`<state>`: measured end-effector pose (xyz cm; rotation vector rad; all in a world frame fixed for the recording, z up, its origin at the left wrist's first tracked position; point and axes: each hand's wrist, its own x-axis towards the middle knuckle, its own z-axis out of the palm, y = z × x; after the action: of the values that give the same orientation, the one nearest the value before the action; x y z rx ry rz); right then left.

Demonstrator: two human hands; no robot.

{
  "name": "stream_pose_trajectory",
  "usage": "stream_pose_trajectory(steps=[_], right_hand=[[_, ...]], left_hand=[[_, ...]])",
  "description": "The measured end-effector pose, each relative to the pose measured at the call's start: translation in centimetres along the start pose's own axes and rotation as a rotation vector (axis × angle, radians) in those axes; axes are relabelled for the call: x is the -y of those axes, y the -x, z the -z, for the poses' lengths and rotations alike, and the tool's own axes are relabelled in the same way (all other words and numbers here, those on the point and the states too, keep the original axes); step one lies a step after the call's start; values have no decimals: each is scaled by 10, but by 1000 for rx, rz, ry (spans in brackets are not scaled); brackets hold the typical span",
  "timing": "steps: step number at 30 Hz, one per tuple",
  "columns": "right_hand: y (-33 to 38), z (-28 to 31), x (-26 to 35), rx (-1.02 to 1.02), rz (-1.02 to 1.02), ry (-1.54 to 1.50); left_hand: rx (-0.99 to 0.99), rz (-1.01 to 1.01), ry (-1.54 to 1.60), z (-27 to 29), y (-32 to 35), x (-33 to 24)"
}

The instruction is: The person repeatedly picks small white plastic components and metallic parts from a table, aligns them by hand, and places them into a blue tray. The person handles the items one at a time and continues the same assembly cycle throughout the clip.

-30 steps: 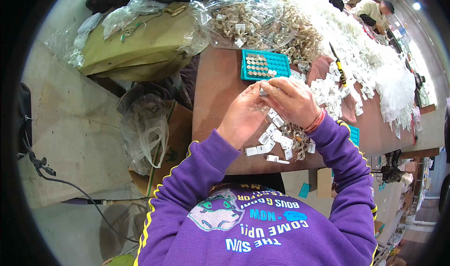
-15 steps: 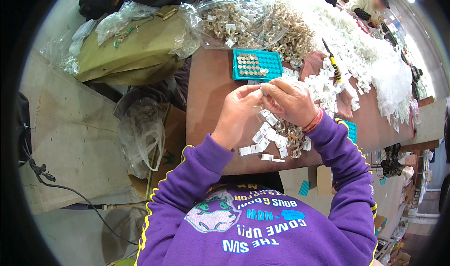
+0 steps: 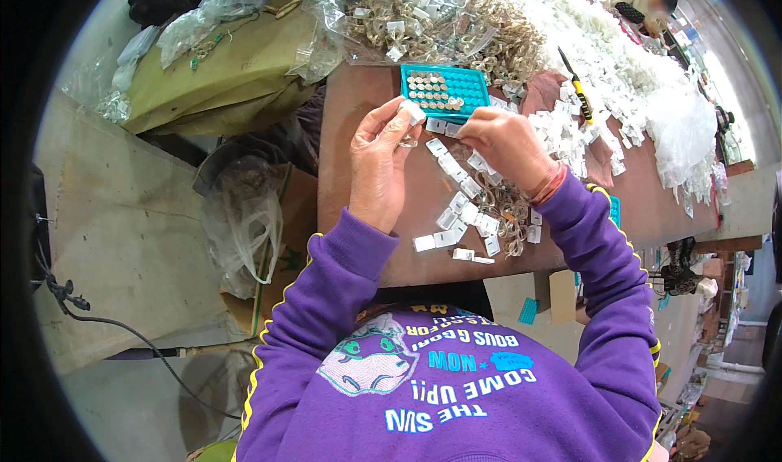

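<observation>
My left hand [image 3: 381,148] is closed on a small white plastic case [image 3: 414,111], held up at the fingertips, with a bit of pale cord hanging below it. My right hand [image 3: 511,148] is apart from it to the right, fingers bent and pinched together; whether anything is between them is hidden. Just beyond both hands lies a teal tray [image 3: 466,81] with round pits, its left part filled with rows of coin-like silver discs [image 3: 428,87]. Several white cases [image 3: 446,165] lie in a loose line on the brown table [image 3: 358,250] between my forearms.
Coiled beige cords [image 3: 515,222] lie beside the cases. A yellow-and-black pointed tool [image 3: 580,96] rests among white pieces at the right. Bagged cords [image 3: 407,22] and a large white heap [image 3: 603,30] fill the far side. A person [image 3: 635,2] sits at the far right.
My hands, together half a second ago, have separated. The left moved left and up with the white case, now in plain sight; the right drew slightly right.
</observation>
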<state>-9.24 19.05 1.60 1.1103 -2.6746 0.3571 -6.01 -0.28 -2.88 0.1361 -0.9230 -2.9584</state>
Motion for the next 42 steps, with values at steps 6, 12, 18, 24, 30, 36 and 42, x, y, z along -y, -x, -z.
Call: stream_pose_trajectory(steps=[6, 12, 18, 24, 30, 36, 42], right_hand=[[8, -20, -3, 80, 193, 228], [6, -28, -8, 81, 265, 285], [8, -32, -13, 28, 223, 179], [8, -28, -17, 61, 185, 118], [7, -29, -11, 117, 289, 319], [5, -32, -4, 35, 233, 321], [3, -5, 6, -139, -184, -463]], left_hand=[[-3, 47, -25, 0, 1, 4], [32, 51, -26, 1, 0, 3], [52, 82, -33, -1, 1, 4], [57, 81, -97, 1, 0, 4], [81, 100, -62, 3, -1, 5], [65, 114, -78, 3, -1, 4], [89, 222, -125, 1, 3, 2]])
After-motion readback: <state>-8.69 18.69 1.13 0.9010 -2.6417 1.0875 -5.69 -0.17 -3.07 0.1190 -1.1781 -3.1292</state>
